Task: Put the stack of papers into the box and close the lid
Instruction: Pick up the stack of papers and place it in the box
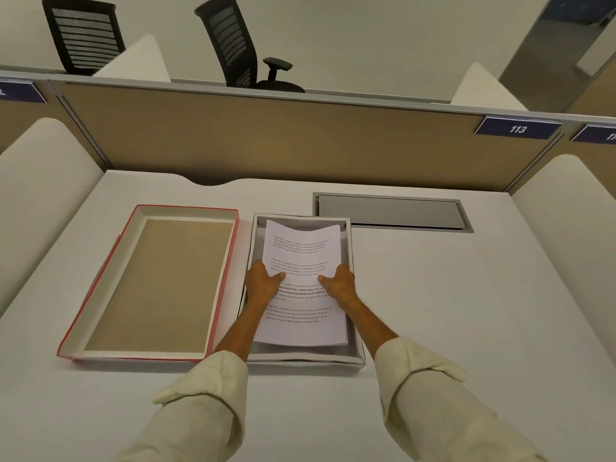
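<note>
A stack of white printed papers (300, 248) lies inside the shallow grey box (354, 356) at the middle of the desk, its far edge curling up against the box's far wall. My left hand (263, 281) grips the stack's left edge and my right hand (340, 283) grips its right edge, thumbs on top of the sheets. The box's lid (160, 281), red outside and brown inside, lies upside down on the desk just left of the box.
A grey cable hatch (393, 211) is set into the desk behind the box on the right. A tan partition (266, 138) closes off the back, white side panels flank the desk, and two black chairs stand beyond.
</note>
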